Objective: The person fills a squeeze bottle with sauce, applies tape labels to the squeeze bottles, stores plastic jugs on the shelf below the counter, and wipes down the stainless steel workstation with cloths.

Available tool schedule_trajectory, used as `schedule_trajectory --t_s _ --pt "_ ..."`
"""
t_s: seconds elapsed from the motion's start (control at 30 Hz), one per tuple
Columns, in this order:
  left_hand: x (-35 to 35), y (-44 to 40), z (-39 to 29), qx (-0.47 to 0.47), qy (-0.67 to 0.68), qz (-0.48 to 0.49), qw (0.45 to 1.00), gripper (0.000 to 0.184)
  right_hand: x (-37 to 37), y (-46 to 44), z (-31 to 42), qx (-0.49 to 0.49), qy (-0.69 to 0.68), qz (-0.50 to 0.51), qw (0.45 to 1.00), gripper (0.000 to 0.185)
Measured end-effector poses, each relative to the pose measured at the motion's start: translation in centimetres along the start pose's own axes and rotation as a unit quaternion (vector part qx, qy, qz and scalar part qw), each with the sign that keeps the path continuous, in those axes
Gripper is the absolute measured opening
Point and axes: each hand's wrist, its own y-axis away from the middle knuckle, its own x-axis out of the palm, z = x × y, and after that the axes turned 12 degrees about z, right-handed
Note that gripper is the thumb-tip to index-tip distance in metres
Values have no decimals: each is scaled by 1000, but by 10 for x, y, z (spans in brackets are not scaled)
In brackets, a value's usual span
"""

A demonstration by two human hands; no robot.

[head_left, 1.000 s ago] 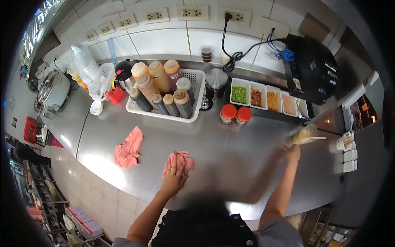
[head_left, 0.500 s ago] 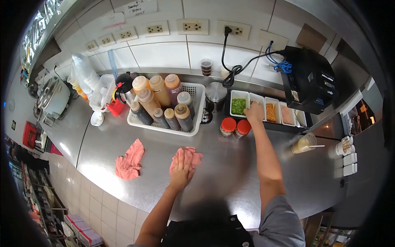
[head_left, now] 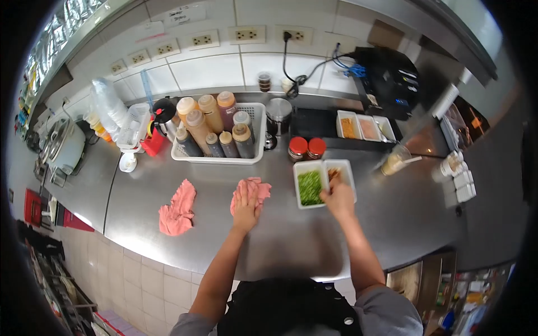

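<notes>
My left hand (head_left: 246, 211) lies flat with its fingers spread on a pink cloth (head_left: 259, 190) on the steel counter. Fingers curled, my right hand (head_left: 338, 197) grips the two white containers side by side, reaching into the one with brown bits (head_left: 334, 172). The other, to its left, holds chopped greens (head_left: 310, 188). Both stand on the counter in front of two red-lidded jars (head_left: 307, 148). A second pink cloth (head_left: 178, 208) lies crumpled to the left.
Sauce bottles stand in a white basket (head_left: 260, 134). Three containers remain in the black rack (head_left: 314, 124). A cup with a straw (head_left: 394, 161) is at the right, near white holders (head_left: 462, 179). A black machine (head_left: 389, 78) sits behind the rack.
My right hand has come from the cup to the rack, then brought the greens and brown-bits containers toward me onto the counter. My left hand stays on the cloth.
</notes>
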Motion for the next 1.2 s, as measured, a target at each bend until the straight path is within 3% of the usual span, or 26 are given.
schedule_trajectory --t_s 0.23,0.33,0.4,0.47,0.57,0.67,0.7,0.77,0.87,0.9,0.93,0.97,1.0,1.03,1.07,1.13,1.17,1.2 --pt "-12 61 7 2 3 8 1000 65 78 87 18 40 -19 16 999 24" --pt "-20 83 13 4 -3 22 1000 67 70 101 34 60 -38 -4 997 26" --pt "-34 97 6 2 -15 51 999 68 56 116 44 10 -46 -131 990 30" --pt "-46 118 -13 25 -52 -61 997 67 36 156 35 66 -44 -155 985 27" --pt "-44 155 -41 113 -43 -101 988 64 12 222 7 123 -131 -155 971 13" --pt "-22 191 -81 216 109 -20 970 61 30 301 -56 239 -113 -149 953 14" --pt "-15 203 -102 246 148 18 958 61 53 332 -90 230 -97 -193 949 11" --pt "0 219 -155 318 209 74 922 56 103 406 -160 297 -66 -167 938 14" --pt "21 227 -229 414 241 163 862 49 180 553 -230 409 -133 -64 901 30" --pt "31 229 -252 446 219 190 847 46 224 612 -262 458 -124 34 880 35" --pt "43 233 -275 465 220 196 835 46 240 666 -265 553 -142 124 811 36" --pt "58 233 -296 466 169 273 824 44 344 740 -311 615 -174 130 758 32" --pt "75 236 -317 460 116 344 810 42 264 772 -263 645 -220 248 688 26" --pt "119 235 -314 456 137 387 789 42 263 811 -255 650 -234 303 657 23" --pt "155 235 -313 407 123 471 773 42 312 864 -263 591 -111 341 723 15" --pt "248 235 -277 333 50 576 744 43 364 938 -277 743 -380 120 538 17" --pt "291 235 -247 314 -3 599 737 44 365 959 -278 743 -391 115 531 17" --pt "304 241 -232 307 -110 591 737 41 363 978 -278 692 -352 95 623 19"
